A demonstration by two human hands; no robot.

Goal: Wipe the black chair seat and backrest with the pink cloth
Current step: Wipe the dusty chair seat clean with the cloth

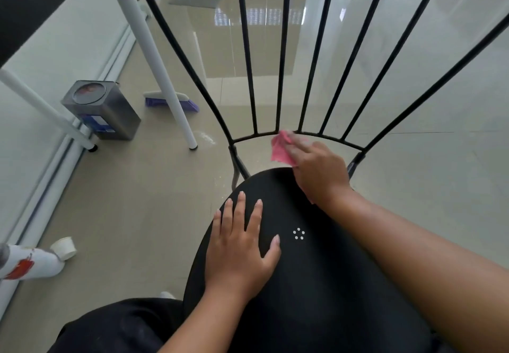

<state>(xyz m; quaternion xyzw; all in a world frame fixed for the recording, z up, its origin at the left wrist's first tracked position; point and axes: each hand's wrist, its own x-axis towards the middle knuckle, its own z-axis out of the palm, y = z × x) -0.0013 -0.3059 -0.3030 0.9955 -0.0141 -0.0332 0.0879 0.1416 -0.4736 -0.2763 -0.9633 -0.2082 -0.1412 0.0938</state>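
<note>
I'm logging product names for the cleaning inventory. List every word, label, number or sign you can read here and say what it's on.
No text is legible in this view.
Metal tin on the floor: blue label, print too blurred to read.
White bottle lying at left: red marking, no readable letters.
White table leg: dark marks near its top, too small to read.
Black chair seat: only a ring of white dots, not text.

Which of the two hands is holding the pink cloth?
The right hand holds the pink cloth, pressing it at the curved bottom rail of the backrest. The left hand lies flat and empty on the black seat.
</note>
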